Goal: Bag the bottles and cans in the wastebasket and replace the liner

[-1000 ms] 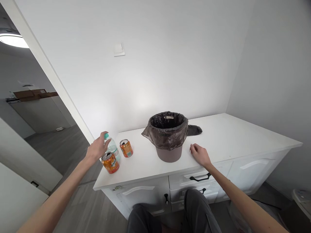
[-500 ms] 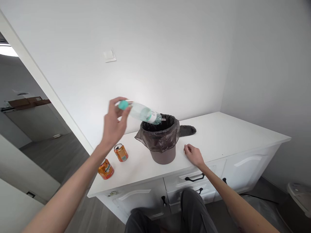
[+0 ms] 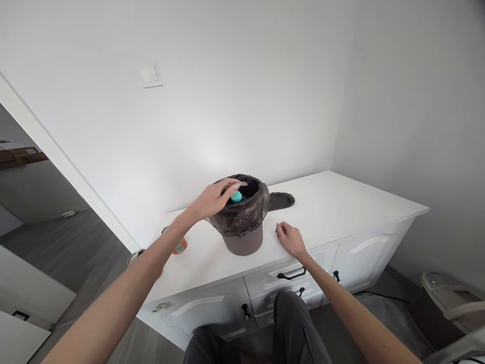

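My left hand (image 3: 214,199) is over the mouth of a brown bin (image 3: 243,243) lined with a dark plastic bag (image 3: 242,222). Its fingers stretch out above the opening, apart from one another. Just below the thumb shows the turquoise cap of a plastic bottle (image 3: 236,196); the rest of the bottle is hidden inside the bin. To the bin's right, my right hand (image 3: 291,238) rests curled on the white countertop (image 3: 322,212), with nothing visible in it. Two orange drink cans, one a can (image 3: 180,246) near the bin, are partly covered by my left forearm.
A dark bundled piece of the bag (image 3: 282,200) lies on the counter right of the bin. Behind is a white wall with a light switch (image 3: 151,76). Cabinet doors and drawers with black handles (image 3: 291,274) are below. A doorway opens at left.
My left hand has moved right and down to the bin, and the bottle has gone down inside with only its cap showing. My right hand stays on the counter. The view has shifted slightly.
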Motion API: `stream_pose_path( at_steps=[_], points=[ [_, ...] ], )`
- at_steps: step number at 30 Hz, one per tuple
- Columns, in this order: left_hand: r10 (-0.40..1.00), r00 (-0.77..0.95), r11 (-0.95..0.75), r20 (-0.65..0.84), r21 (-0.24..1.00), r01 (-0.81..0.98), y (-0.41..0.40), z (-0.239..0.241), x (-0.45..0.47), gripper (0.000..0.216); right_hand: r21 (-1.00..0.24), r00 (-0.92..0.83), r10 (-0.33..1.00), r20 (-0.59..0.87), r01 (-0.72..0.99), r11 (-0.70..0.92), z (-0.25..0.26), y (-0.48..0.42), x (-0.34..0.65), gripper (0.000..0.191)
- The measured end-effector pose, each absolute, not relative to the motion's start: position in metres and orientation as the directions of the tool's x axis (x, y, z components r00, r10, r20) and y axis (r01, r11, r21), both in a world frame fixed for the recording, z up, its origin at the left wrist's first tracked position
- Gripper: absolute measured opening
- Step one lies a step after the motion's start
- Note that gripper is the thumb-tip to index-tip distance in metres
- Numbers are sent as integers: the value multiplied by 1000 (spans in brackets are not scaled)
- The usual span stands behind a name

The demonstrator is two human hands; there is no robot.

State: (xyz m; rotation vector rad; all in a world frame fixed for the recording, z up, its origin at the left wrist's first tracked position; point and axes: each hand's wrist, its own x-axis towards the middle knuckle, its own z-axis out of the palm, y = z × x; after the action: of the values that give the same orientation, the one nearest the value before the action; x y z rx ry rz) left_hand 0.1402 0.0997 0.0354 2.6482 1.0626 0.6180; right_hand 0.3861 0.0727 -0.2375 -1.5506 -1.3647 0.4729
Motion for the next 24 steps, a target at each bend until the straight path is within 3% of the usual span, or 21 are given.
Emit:
stream_pose_path(
  at_steps=[3, 5, 8, 11, 17, 24],
  points=[
    [728, 420, -640, 541, 319, 698, 103, 29, 104, 55, -846, 295, 908, 297, 522, 107, -231, 68, 384, 41],
    [749, 267, -525, 607, 296, 798, 110, 18, 70, 58, -848, 299, 908, 293, 520, 103, -228, 65, 381, 40],
    [872, 156, -263, 463, 174, 949, 120, -5, 16, 59, -842, 306, 907, 290, 532, 90, -226, 63, 379, 40],
    [948, 93, -122, 305, 78, 989, 121, -31, -24, 62, -826, 305, 907, 290, 559, 76, -228, 62, 379, 40],
    [989, 73, -77, 126, 27, 997, 109, -61, -45, 48, -806, 302, 908, 291, 589, 63, -235, 64, 379, 40],
    [986, 130, -135, 101, 46, 990, 104, -58, -38, 48, -782, 308, 901, 306, 621, 53, -241, 68, 380, 40]
  ],
)
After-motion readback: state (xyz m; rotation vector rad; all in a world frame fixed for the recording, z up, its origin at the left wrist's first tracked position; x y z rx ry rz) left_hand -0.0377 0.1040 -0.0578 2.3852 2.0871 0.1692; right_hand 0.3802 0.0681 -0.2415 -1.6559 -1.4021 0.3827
